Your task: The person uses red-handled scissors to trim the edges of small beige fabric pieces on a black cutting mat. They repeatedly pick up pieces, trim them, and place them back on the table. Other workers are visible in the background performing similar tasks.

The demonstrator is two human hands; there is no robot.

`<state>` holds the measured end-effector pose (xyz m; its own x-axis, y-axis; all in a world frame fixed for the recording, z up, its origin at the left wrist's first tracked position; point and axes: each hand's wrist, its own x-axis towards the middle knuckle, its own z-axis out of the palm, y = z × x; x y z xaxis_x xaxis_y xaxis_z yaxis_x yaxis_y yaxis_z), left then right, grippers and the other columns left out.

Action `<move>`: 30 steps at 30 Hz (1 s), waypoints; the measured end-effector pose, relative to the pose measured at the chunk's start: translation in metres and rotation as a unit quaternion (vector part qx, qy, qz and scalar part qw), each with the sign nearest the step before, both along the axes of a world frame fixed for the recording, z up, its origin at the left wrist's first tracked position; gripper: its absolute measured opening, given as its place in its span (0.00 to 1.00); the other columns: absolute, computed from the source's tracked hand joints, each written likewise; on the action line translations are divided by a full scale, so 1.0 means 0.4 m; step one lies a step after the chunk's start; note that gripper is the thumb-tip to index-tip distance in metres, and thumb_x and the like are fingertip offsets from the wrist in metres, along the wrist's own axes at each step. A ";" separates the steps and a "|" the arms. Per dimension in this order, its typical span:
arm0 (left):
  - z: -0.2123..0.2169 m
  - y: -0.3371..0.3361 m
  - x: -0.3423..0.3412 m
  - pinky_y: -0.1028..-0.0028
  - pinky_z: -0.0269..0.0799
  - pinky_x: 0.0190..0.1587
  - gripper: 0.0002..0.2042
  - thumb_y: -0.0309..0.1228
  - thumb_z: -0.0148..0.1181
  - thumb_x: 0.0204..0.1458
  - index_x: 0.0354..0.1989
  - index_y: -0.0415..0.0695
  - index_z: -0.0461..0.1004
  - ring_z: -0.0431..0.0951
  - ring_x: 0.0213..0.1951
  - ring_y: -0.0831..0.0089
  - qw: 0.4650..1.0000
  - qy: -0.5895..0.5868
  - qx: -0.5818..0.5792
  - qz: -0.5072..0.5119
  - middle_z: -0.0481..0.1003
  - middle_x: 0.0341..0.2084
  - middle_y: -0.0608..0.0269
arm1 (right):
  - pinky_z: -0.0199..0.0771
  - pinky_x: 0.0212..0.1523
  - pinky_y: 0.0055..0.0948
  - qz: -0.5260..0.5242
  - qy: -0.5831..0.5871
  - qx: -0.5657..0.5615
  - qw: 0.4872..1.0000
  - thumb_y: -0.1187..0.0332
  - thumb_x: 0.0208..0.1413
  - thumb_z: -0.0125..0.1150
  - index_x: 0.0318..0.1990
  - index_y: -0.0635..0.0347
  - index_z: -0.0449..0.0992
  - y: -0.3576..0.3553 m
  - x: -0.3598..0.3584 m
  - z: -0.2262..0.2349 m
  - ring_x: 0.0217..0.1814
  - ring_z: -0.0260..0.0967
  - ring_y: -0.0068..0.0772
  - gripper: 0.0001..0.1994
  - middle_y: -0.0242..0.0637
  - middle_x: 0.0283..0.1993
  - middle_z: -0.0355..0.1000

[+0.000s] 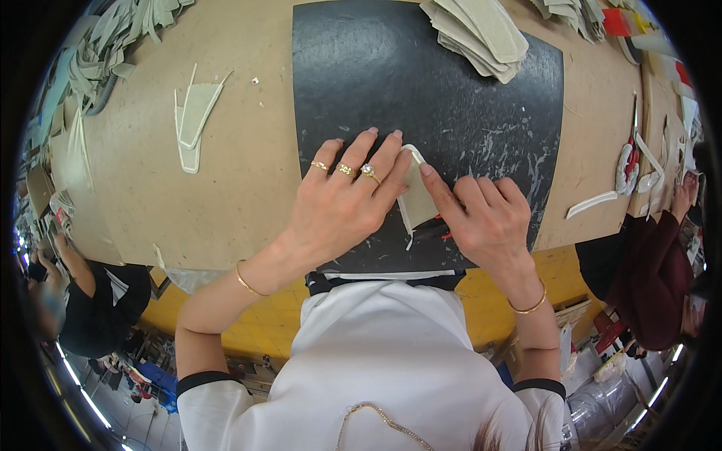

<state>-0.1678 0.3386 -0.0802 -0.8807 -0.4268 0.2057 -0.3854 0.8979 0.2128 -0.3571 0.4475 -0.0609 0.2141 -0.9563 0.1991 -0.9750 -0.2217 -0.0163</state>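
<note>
A beige fabric piece (418, 197) with a white strip along its edge lies on the black mat, its narrow end pointing away from me. My left hand (342, 188) rests flat over the piece's left side, fingers stretched out, with fingertips at the far end. My right hand (485, 214) presses its index finger on the white edging at the top right, while its other fingers curl inward. Under that hand peeks a black and red tool (430, 228); most of it is hidden, so I cannot tell whether the curled fingers hold it.
Beneath the work lies a scuffed black mat (361, 68). Stacked beige pieces (481, 37) sit at its far right. Two edged pieces (194, 124) lie to the left. Red-handled scissors (626, 167) and a white strip (592, 204) are at right. People sit on both sides.
</note>
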 end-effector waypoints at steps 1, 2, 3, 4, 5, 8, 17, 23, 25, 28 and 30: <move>0.001 0.001 0.000 0.62 0.67 0.54 0.23 0.35 0.69 0.45 0.52 0.48 0.77 0.72 0.55 0.65 1.000 -0.005 -0.006 -0.001 0.72 0.57 0.65 | 0.51 0.25 0.25 0.001 0.006 0.003 1.000 0.70 0.48 0.62 0.54 0.50 0.80 0.000 -0.001 0.000 0.21 0.53 0.20 0.22 0.25 0.22 0.52; 0.002 0.002 0.000 0.62 0.68 0.53 0.23 0.35 0.69 0.46 0.52 0.48 0.77 0.72 0.55 0.65 1.000 -0.009 -0.012 -0.003 0.72 0.57 0.65 | 0.51 0.25 0.25 0.002 0.013 0.004 1.000 0.70 0.48 0.62 0.54 0.50 0.80 0.000 -0.003 0.001 0.21 0.53 0.20 0.22 0.25 0.22 0.52; 0.002 0.002 0.000 0.62 0.68 0.53 0.22 0.35 0.69 0.46 0.52 0.48 0.77 0.72 0.55 0.66 1.000 -0.014 -0.018 -0.004 0.72 0.57 0.65 | 0.51 0.25 0.25 0.003 0.012 0.006 1.000 0.70 0.48 0.62 0.54 0.50 0.80 -0.002 -0.004 0.001 0.21 0.53 0.20 0.22 0.25 0.22 0.52; 0.002 0.004 0.001 0.62 0.68 0.53 0.22 0.35 0.69 0.46 0.52 0.48 0.77 0.72 0.55 0.66 1.000 -0.016 -0.021 -0.003 0.72 0.57 0.65 | 0.51 0.25 0.25 0.004 0.012 0.006 1.000 0.70 0.47 0.62 0.54 0.50 0.80 -0.003 -0.006 0.001 0.21 0.53 0.20 0.22 0.25 0.22 0.52; 0.002 0.005 0.002 0.62 0.69 0.53 0.22 0.35 0.69 0.46 0.52 0.48 0.77 0.73 0.55 0.66 1.000 -0.018 -0.024 -0.002 0.72 0.57 0.65 | 0.51 0.25 0.25 0.004 0.011 0.007 1.000 0.70 0.47 0.62 0.54 0.50 0.80 -0.004 -0.006 0.002 0.21 0.53 0.20 0.23 0.25 0.22 0.51; -0.005 0.008 0.003 0.63 0.68 0.53 0.22 0.36 0.69 0.46 0.52 0.49 0.77 0.73 0.55 0.66 1.000 -0.011 -0.025 0.003 0.72 0.57 0.65 | 0.51 0.25 0.25 0.010 0.015 0.015 1.000 0.70 0.47 0.62 0.54 0.50 0.80 -0.006 -0.008 0.004 0.21 0.54 0.20 0.23 0.25 0.22 0.51; -0.006 0.002 0.008 0.63 0.66 0.54 0.22 0.36 0.70 0.45 0.51 0.50 0.77 0.72 0.57 0.66 1.000 0.012 0.003 0.000 0.73 0.56 0.65 | 0.54 0.25 0.25 -0.065 -0.181 0.066 0.979 0.69 0.44 0.66 0.51 0.48 0.81 -0.013 -0.016 0.006 0.21 0.60 0.18 0.21 0.23 0.22 0.57; 0.008 -0.004 0.000 0.63 0.65 0.54 0.22 0.35 0.70 0.45 0.52 0.49 0.76 0.71 0.58 0.65 0.999 -0.005 0.032 0.001 0.72 0.57 0.65 | 0.53 0.25 0.25 -0.021 -0.091 0.027 0.995 0.69 0.47 0.64 0.49 0.50 0.81 -0.011 -0.017 -0.004 0.20 0.57 0.20 0.18 0.23 0.22 0.56; 0.011 -0.004 -0.001 0.63 0.65 0.54 0.22 0.34 0.69 0.46 0.52 0.49 0.76 0.70 0.58 0.65 0.999 -0.007 0.038 0.002 0.72 0.57 0.66 | 0.52 0.25 0.25 -0.011 -0.051 0.020 0.998 0.70 0.47 0.64 0.52 0.50 0.81 -0.009 -0.011 -0.003 0.21 0.55 0.20 0.21 0.24 0.22 0.53; 0.013 -0.004 -0.002 0.63 0.65 0.54 0.22 0.34 0.69 0.46 0.51 0.49 0.76 0.70 0.58 0.65 0.999 -0.010 0.043 0.002 0.72 0.57 0.66 | 0.51 0.25 0.25 -0.005 -0.008 0.014 1.000 0.70 0.48 0.63 0.53 0.51 0.81 -0.007 0.000 0.001 0.21 0.53 0.20 0.21 0.25 0.22 0.52; 0.013 -0.005 -0.002 0.63 0.65 0.54 0.22 0.34 0.69 0.46 0.51 0.49 0.76 0.70 0.58 0.65 0.999 -0.009 0.045 0.002 0.72 0.57 0.66 | 0.51 0.25 0.25 -0.002 0.010 0.015 1.000 0.71 0.49 0.62 0.53 0.52 0.81 -0.007 0.005 0.004 0.21 0.53 0.20 0.20 0.25 0.22 0.52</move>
<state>-0.1686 0.3365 -0.0748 -0.8820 -0.4465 0.1508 -0.3932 0.8736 0.2866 -0.3550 0.4445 -0.0593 0.2133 -0.9629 0.1653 -0.9762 -0.2168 -0.0034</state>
